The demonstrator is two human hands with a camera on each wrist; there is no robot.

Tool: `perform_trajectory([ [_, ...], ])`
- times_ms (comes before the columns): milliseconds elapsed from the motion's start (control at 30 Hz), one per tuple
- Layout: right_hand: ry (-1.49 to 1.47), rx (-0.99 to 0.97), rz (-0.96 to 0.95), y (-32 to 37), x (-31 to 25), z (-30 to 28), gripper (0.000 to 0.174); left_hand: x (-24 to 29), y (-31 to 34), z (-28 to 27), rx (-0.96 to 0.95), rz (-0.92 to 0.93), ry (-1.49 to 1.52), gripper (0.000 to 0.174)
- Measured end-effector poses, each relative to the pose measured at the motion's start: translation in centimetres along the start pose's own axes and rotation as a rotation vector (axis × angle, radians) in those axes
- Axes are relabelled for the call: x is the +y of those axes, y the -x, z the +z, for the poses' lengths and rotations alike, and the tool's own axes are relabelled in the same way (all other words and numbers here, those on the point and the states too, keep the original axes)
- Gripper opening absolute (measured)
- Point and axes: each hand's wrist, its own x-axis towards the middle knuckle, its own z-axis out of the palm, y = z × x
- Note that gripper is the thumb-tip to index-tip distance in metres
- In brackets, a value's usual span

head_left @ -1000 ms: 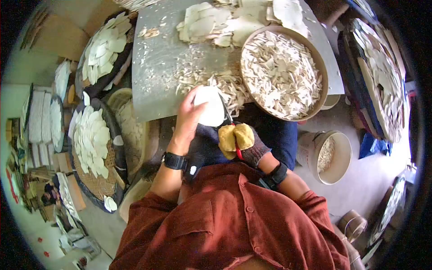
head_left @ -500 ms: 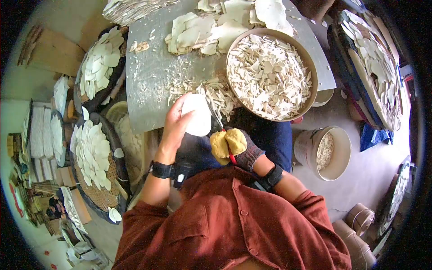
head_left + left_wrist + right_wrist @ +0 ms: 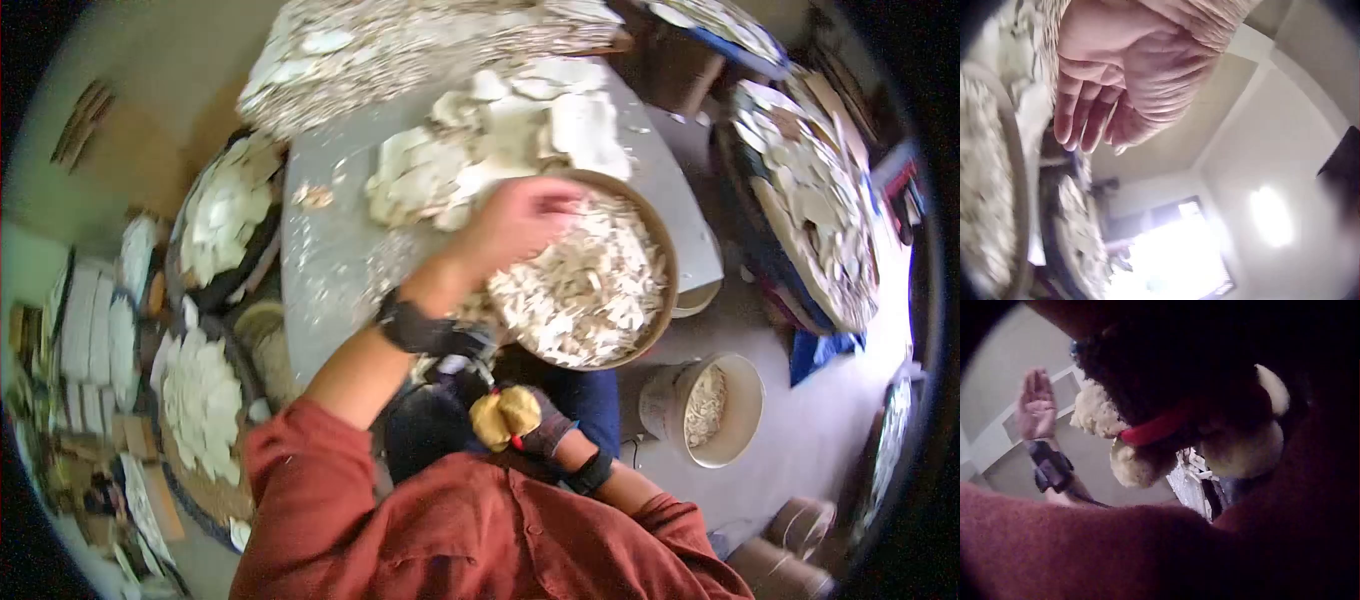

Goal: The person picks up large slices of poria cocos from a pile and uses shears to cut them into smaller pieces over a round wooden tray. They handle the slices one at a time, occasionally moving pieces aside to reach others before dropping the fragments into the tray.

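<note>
My bare left hand (image 3: 525,218) passes over the upper left of a round tray (image 3: 668,290) full of white slivers (image 3: 595,300). In the left wrist view its palm (image 3: 1129,69) faces the camera, fingers loosely extended, holding nothing. Low near my lap, my gloved right hand (image 3: 520,420), with thick yellow finger coverings, grips the red-handled scissors (image 3: 516,441). The right wrist view shows the red handle (image 3: 1160,428) between yellow coverings; that hand is mostly dark. The blades are blurred and partly hidden by the left wrist device.
Broad white sheets (image 3: 420,175) lie on the metal table (image 3: 325,240), below a large stack (image 3: 400,60) at the back. A bucket (image 3: 740,410) with slivers stands right. Round racks of white pieces (image 3: 205,400) are at the left, another (image 3: 805,200) at the right.
The left hand has moved up and right from the scissors to over the tray, and no longer holds the white oval piece. The right hand still grips the scissors. The head view has shifted.
</note>
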Motion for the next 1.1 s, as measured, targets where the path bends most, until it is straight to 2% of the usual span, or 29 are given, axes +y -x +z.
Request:
perform_trajectory([
  [33, 0.109, 0.019, -0.025, 0.5, -0.5, -0.5, 0.025, -3.1, 0.1, -2.5, 0.124, -0.051, -0.062, 0.025],
  [67, 0.238, 0.054, -0.033, 0.9, -0.9, -0.8, 0.026, -4.4, 0.4, -4.6, 0.291, -0.233, -0.261, 0.023],
  [100, -0.361, 0.062, 0.400, 1.4, -0.7, 0.1, 0.021, -6.7, 0.8, -6.9, 0.457, -0.264, -0.590, 0.024],
  [133, -0.165, 0.154, 0.123, 1.8, -0.3, 0.4, 0.024, -10.9, 1.4, -9.8, 0.572, -0.164, -0.102, 0.019],
  [167, -0.550, 0.144, 0.453, 1.9, -0.5, 1.2, 0.027, -14.5, 1.7, -14.0, 0.554, -0.156, -0.644, 0.036],
  [200, -0.279, 0.143, 0.352, 1.8, 0.1, 1.3, 0.030, -15.4, 2.1, -15.6, 0.628, -0.322, -0.980, 0.049],
  [233, -0.221, 0.058, 0.486, 0.8, -1.0, 0.4, 0.035, -17.0, 2.5, -17.2, 0.627, -0.476, -0.966, 0.053],
  [267, -0.313, 0.118, 0.498, 1.3, -0.2, 1.0, 0.038, -18.5, 3.0, -18.8, 0.616, -0.633, -0.954, 0.057],
  [300, -0.424, 0.126, 0.468, 1.4, 2.4, 2.8, 0.040, -16.2, 3.3, -17.4, 0.561, -0.678, -0.480, 0.057],
  [333, -0.536, 0.132, 0.439, 1.5, 5.0, 4.6, 0.042, -20.3, 3.6, -20.3, 0.606, -0.707, -0.695, 0.055],
  [433, -0.517, 0.177, 0.447, 1.2, 3.2, 3.7, 0.044, -17.9, 3.5, -16.6, 0.808, -0.401, -1.050, 0.062],
  [467, -0.591, 0.188, 0.478, 1.4, 1.2, 2.9, 0.043, -18.6, 3.8, -16.2, 0.910, -0.219, -1.187, 0.063],
  [500, -0.670, 0.193, 0.506, 1.1, -1.2, 1.4, 0.043, -17.7, 3.8, -15.4, 0.874, -0.171, -1.058, 0.060],
  [533, -0.183, 0.157, 0.378, 0.9, -2.3, 0.3, 0.042, -15.7, 4.1, -14.6, 0.843, -0.133, -0.940, 0.057],
  [567, -0.287, 0.208, 0.365, 1.4, -0.2, 2.0, 0.037, -14.3, 4.9, -14.5, 0.819, -0.110, -0.833, 0.054],
  [600, -0.390, 0.258, 0.348, 2.0, 1.7, 3.7, 0.032, -15.6, 5.6, -15.5, 0.798, -0.044, -0.655, 0.050],
  [633, -0.450, 0.286, 0.305, 2.3, 1.0, 3.4, 0.028, -16.4, 6.2, -15.6, 0.818, 0.064, -0.508, 0.041],
  [667, -0.397, 0.230, 0.302, 2.5, 0.6, 2.8, 0.025, -16.6, 8.2, -16.2, 0.782, -0.209, -0.578, 0.031],
  [700, -0.347, 0.165, 0.290, 2.3, 0.1, 1.8, 0.022, -14.3, 9.1, -13.7, 0.826, -0.250, -0.319, 0.025],
  [733, -0.395, 0.130, 0.365, 1.9, -0.9, 0.9, 0.023, -12.1, 10.1, -11.0, 0.823, -0.202, 0.120, 0.024],
  [767, -0.432, 0.096, 0.447, 1.7, -1.5, 0.1, 0.025, -11.5, 11.5, -9.8, 0.782, -0.200, 0.289, 0.020],
  [833, -0.089, 0.082, 0.054, 2.0, 0.3, 0.4, 0.025, -9.2, 14.1, -6.8, 0.702, -0.221, 0.488, 0.028],
  [900, -0.844, 0.119, 0.377, 1.9, 1.6, 1.6, 0.025, -7.8, 16.2, -4.6, 0.700, -0.278, 0.606, 0.030],
  [967, -1.312, 0.205, 0.298, -0.5, -0.7, 1.6, 0.026, -8.0, 18.3, -2.7, 0.716, -0.319, 0.641, 0.035],
  [1067, -0.653, 0.216, 0.302, -0.7, 1.1, 2.8, 0.016, -8.3, 20.3, -0.6, 0.757, -0.319, 0.653, 0.037],
  [1100, -0.601, 0.280, 0.267, -0.9, 0.8, 3.1, 0.018, -8.4, 20.8, 0.0, 0.763, -0.334, 0.633, 0.037],
])
